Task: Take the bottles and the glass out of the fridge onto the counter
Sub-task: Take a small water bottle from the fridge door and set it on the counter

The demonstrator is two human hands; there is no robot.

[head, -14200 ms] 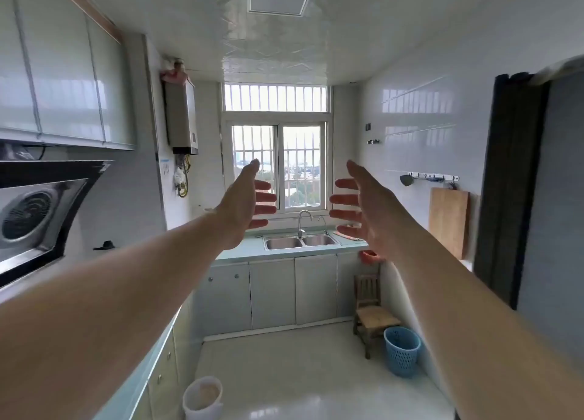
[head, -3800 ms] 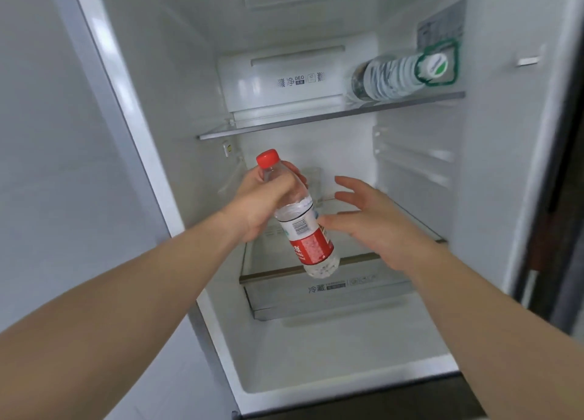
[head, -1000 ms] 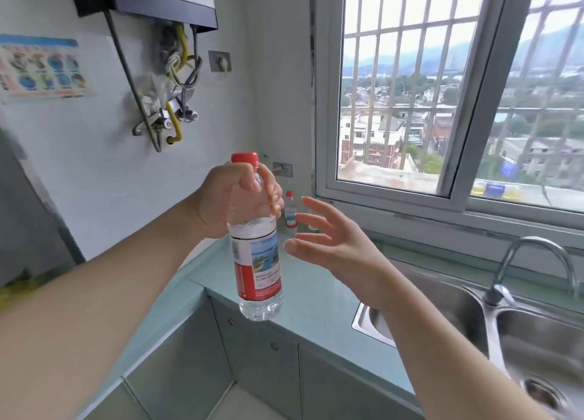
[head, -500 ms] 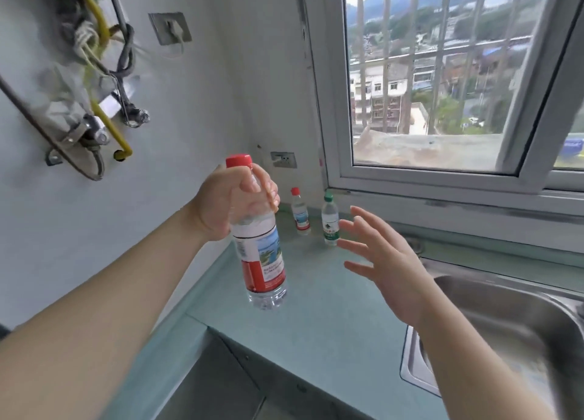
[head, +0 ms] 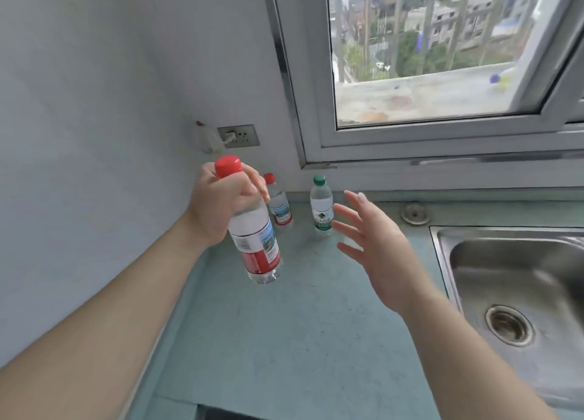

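My left hand (head: 218,205) grips a clear water bottle with a red cap and red label (head: 257,249) by its neck and holds it upright just above the pale green counter (head: 284,340). Behind it, near the back wall, stand a smaller red-capped bottle (head: 279,208) and a green-capped bottle (head: 321,206), both upright on the counter. My right hand (head: 376,249) hovers open with fingers spread, to the right of the held bottle and in front of the green-capped one. No fridge or glass is in view.
A steel sink (head: 518,296) with a drain fills the right side. A window (head: 436,56) sits above the counter's back edge. A wall socket (head: 238,136) is in the corner, above the bottles. The counter's front edge runs along the bottom left.
My view has tilted down and closer to the counter. My left hand has carried the bottle lower toward the counter, nearer the two standing bottles. My right hand stays open beside it.
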